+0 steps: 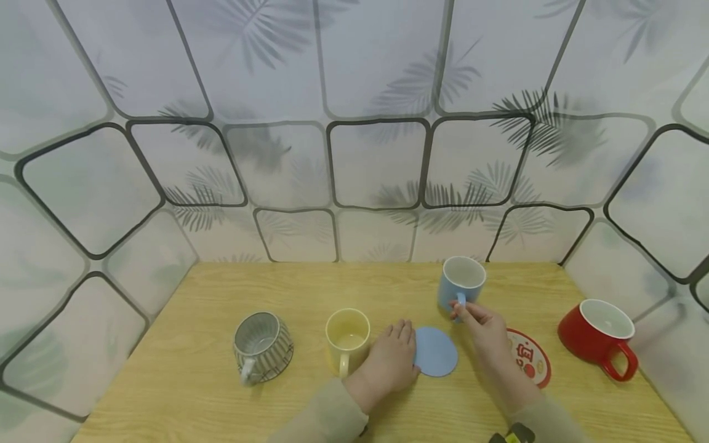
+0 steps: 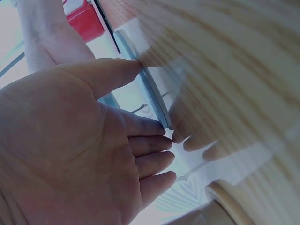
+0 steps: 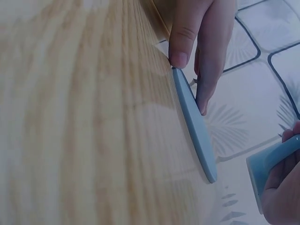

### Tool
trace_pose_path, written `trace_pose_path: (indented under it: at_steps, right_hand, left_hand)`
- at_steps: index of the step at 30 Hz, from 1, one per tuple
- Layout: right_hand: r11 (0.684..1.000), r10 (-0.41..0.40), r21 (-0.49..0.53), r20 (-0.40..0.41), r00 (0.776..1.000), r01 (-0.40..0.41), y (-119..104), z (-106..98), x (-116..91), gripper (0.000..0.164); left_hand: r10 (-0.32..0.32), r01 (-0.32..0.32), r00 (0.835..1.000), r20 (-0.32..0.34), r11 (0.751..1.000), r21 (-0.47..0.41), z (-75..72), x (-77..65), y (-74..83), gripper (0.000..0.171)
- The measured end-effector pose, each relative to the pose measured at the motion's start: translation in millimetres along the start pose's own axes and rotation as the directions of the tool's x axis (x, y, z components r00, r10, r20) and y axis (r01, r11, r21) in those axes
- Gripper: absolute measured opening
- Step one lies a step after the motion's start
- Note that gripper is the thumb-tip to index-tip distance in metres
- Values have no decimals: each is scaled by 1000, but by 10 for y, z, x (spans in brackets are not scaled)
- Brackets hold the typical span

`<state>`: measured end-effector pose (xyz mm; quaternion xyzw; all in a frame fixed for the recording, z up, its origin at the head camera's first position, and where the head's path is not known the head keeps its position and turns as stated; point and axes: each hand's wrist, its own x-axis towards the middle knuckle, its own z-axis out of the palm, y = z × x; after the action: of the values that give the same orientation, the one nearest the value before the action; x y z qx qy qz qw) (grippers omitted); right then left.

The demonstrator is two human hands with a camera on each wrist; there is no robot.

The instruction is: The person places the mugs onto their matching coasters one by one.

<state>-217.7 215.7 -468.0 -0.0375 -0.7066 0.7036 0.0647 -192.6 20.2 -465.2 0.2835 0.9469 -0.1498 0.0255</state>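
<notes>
My right hand [image 1: 487, 335] pinches the handle of a light blue mug [image 1: 455, 289] at the back right of the table. In the right wrist view a gap shows between the base of this mug [image 3: 258, 171] and the tabletop. A round blue coaster [image 1: 436, 352] lies flat in front of it. Beside the coaster's left edge, my left hand [image 1: 390, 357] stands with fingers straight. In the left wrist view, the thumb and index fingertip of this hand [image 2: 79, 140] touch the coaster's rim [image 2: 152, 93]. A yellow mug [image 1: 348, 338] stands just left of the left hand.
Farther left stands a grey striped cup [image 1: 263, 347] on a patterned coaster. A red and white printed coaster [image 1: 528, 357] lies partly behind the right forearm. At the far right is a red mug [image 1: 598, 338]. Patterned wall panels [image 1: 376, 163] enclose the wooden table [image 1: 183, 381].
</notes>
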Motion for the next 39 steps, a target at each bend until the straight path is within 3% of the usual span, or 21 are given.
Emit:
trace_pose_path:
  at_steps: [8,21,31,39]
  right_hand:
    - [999,-24,-44,29,999,26,10,11,-56,30]
    - [999,16,-47,-3,1000,-16,-5,67,-198,28]
    - [995,53,-85,50,997,-48,-8,49,-287,38]
    - [994,23,-110,43,999,-18,-6,71,-347,35]
  left_hand:
    - [-4,4,1000,2,1000,-8,3,10,3,73]
    - [-5,6,1000,24,999,-34,38,12,14,73]
    - [-2,2,1000,6,1000,-16,-3,-9,-1,72]
    - [0,0,1000,-3,1000,1,-14,-12,3,71]
